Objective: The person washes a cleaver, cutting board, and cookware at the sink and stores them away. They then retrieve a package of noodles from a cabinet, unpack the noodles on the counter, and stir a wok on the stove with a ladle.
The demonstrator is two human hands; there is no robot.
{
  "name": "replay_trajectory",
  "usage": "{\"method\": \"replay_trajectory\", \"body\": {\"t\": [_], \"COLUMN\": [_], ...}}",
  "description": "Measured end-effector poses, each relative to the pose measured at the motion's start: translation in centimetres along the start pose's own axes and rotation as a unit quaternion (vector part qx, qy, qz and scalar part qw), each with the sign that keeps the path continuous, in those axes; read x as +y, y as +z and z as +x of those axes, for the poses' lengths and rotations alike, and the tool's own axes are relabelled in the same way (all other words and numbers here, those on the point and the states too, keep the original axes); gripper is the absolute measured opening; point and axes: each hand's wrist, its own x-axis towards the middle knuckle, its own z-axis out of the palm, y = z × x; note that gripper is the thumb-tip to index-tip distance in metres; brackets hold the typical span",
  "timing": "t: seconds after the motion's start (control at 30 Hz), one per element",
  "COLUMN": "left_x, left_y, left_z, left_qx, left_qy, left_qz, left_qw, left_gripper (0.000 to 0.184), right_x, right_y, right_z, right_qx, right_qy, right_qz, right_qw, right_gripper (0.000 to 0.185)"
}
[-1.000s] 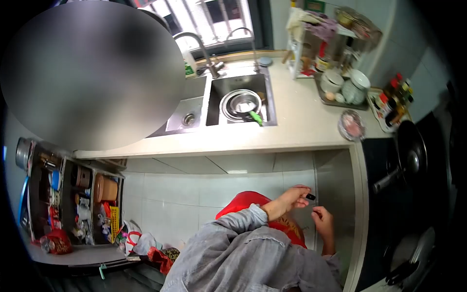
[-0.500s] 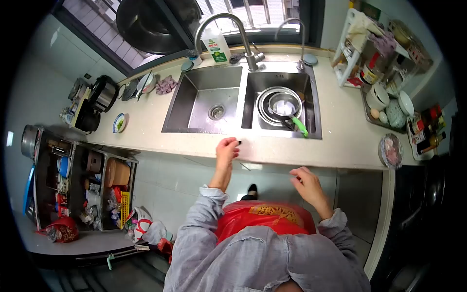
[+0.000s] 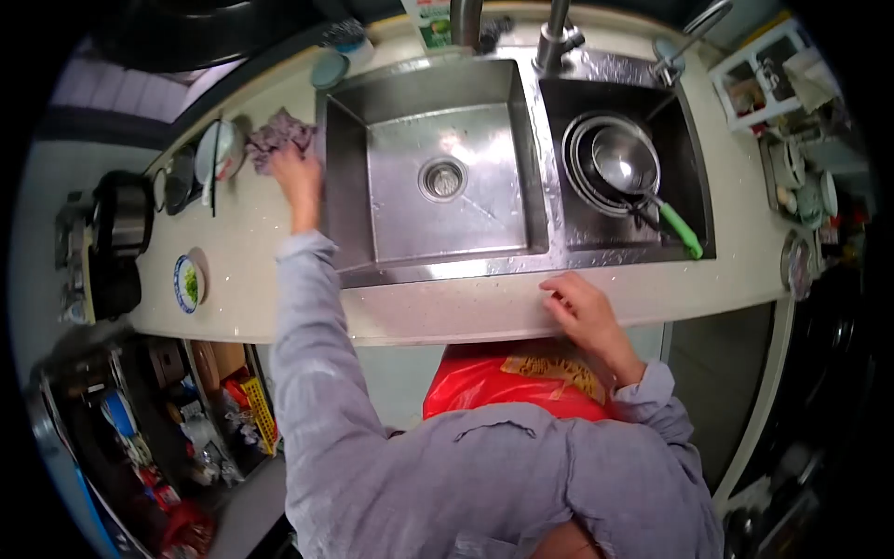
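At the left edge of the sink, my left hand (image 3: 296, 174) reaches onto a crumpled purplish cloth (image 3: 279, 133), its fingers closed on the near side. The cloth lies on the counter (image 3: 251, 247). Loosely bent and apart, the fingers of my right hand (image 3: 585, 312) hold nothing I can see; this hand hovers by the counter's front edge. Between the hands is the bare left basin (image 3: 447, 228) of the steel sink. In the right basin, a strainer or small pan (image 3: 626, 158) with a green handle (image 3: 681, 231) rests on nested metal bowls (image 3: 582, 172).
Left of the cloth stands a white bowl (image 3: 223, 149) with chopsticks on it. A small blue-rimmed bowl (image 3: 188, 282) holds something green. Two faucets rise behind the sink, one above the divider (image 3: 551, 47). A white rack (image 3: 759, 70) stands at the right.
My left hand has moved left and forward to the cloth; the small dark thing at its fingertips no longer shows. My right hand stays near the counter edge. The view has shifted closer.
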Motion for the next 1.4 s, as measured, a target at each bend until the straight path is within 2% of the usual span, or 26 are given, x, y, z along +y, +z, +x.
{"method": "replay_trajectory", "body": {"t": [0.07,0.13,0.17,0.23,0.27,0.37,0.43,0.5,0.57,0.6,0.67,0.7,0.73,0.77,0.8,0.83,0.9,0.93,0.97,1.07,1.1,1.17,1.27,1.33,1.37,1.4], "left_x": [-4.5,-6.4,-4.1,-5.2,-5.3,-5.3,-3.0,1.9,5.6,7.1,8.3,8.9,12.5,15.7,17.0,18.6,25.7,28.9,33.9,44.7,47.1,51.7,60.5,65.1,67.4,69.8], "left_y": [3.8,3.9,0.8,0.9,0.8,-1.1,-3.6,-7.4,-8.5,-9.1,-5.9,-5.4,-5.1,-5.0,-2.8,0.2,-2.4,-4.0,-6.6,-10.4,-9.4,-6.9,-12.6,-15.8,-15.0,-14.1], "left_z": [2.9,3.6,3.0,2.2,1.0,-5.4,-12.0,-19.1,-25.4,-27.3,-30.1,-30.4,-31.8,-33.6,-32.8,-32.9,-35.9,-37.2,-41.3,-49.8,-51.3,-55.4,-69.0,-76.6,-79.4,-82.1], "left_qx": [0.139,0.084,-0.041,-0.032,-0.02,0.005,0.016,0.07,-0.014,-0.006,-0.01,0.051,-0.021,-0.11,-0.197,-0.124,-0.232,-0.287,-0.292,-0.453,-0.555,-0.684,-0.715,-0.748,-0.776,-0.803], "left_qy": [0.113,0.132,0.079,0.113,0.1,0.052,0.008,0.101,0.053,0.111,0.14,0.31,0.235,0.152,0.121,0.122,0.032,-0.021,-0.034,0.025,0.07,0.102,0.133,0.226,0.217,0.207], "left_qz": [-0.045,0.002,0.046,0.124,0.096,0.011,-0.078,0.018,-0.184,-0.201,-0.052,0.126,-0.034,-0.181,-0.123,-0.21,-0.392,-0.473,-0.629,-0.686,-0.656,-0.589,-0.534,-0.497,-0.477,-0.457], "left_qw": [0.983,0.988,0.995,0.985,0.99,0.999,0.997,0.992,0.981,0.973,0.989,0.941,0.971,0.965,0.965,0.962,0.889,0.833,0.719,0.569,0.506,0.418,0.43,0.378,0.352,0.323], "left_gripper": [0.055,0.058,0.049,0.037,0.031,0.02,0.022,0.029,0.031,0.026,0.022,0.029,0.032,0.034,0.038,0.035,0.034,0.034,0.031,0.042,0.043,0.041,0.035,0.033,0.032,0.031], "right_x": [0.6,1.3,1.3,1.2,1.1,1.7,2.6,3.7,4.6,5.2,8.0,8.1,8.6,8.8,9.3,10.3,12.0,12.6,13.0,14.1,13.8,15.7,17.9,19.6,21.8,22.3], "right_y": [0.4,1.0,1.2,1.6,1.4,1.1,0.9,0.8,0.7,0.8,0.6,0.3,-0.3,-0.9,-1.7,-2.6,-4.1,-4.5,-5.7,-9.3,-11.0,-11.6,-14.6,-17.4,-18.5,-20.0], "right_z": [0.2,-0.2,-0.3,-0.5,-0.7,-1.7,-3.4,-6.5,-10.3,-11.7,-15.6,-17.3,-19.5,-22.3,-24.8,-27.2,-34.0,-36.3,-39.2,-47.8,-50.4,-52.7,-56.9,-60.2,-61.4,-63.5], "right_qx": [0.024,0.038,0.039,0.05,0.058,0.078,0.104,0.15,0.166,0.158,0.221,0.216,0.215,0.229,0.239,0.241,0.293,0.313,0.338,0.395,0.412,0.516,0.593,0.625,0.697,0.708], "right_qy": [0.015,0.036,0.054,0.05,0.046,0.02,0.017,0.014,0.042,0.044,0.004,0.027,0.049,0.073,0.092,0.101,0.124,0.131,0.148,0.219,0.236,0.178,0.097,0.023,0.054,0.07], "right_qz": [-0.016,-0.028,-0.025,-0.025,-0.029,-0.028,-0.047,-0.042,-0.054,-0.073,-0.076,-0.068,-0.056,-0.053,-0.044,-0.035,-0.034,-0.036,-0.013,0.072,0.105,0.154,0.319,0.409,0.278,0.363], "right_qw": [0.999,0.998,0.997,0.997,0.997,0.996,0.993,0.988,0.984,0.984,0.972,0.974,0.974,0.969,0.966,0.965,0.947,0.94,0.929,0.889,0.874,0.823,0.733,0.664,0.659,0.602], "right_gripper": [0.016,0.015,0.014,0.014,0.014,0.014,0.013,0.014,0.015,0.015,0.014,0.013,0.012,0.012,0.012,0.012,0.011,0.011,0.014,0.017,0.023,0.028,0.042,0.042,0.036,0.032]}}
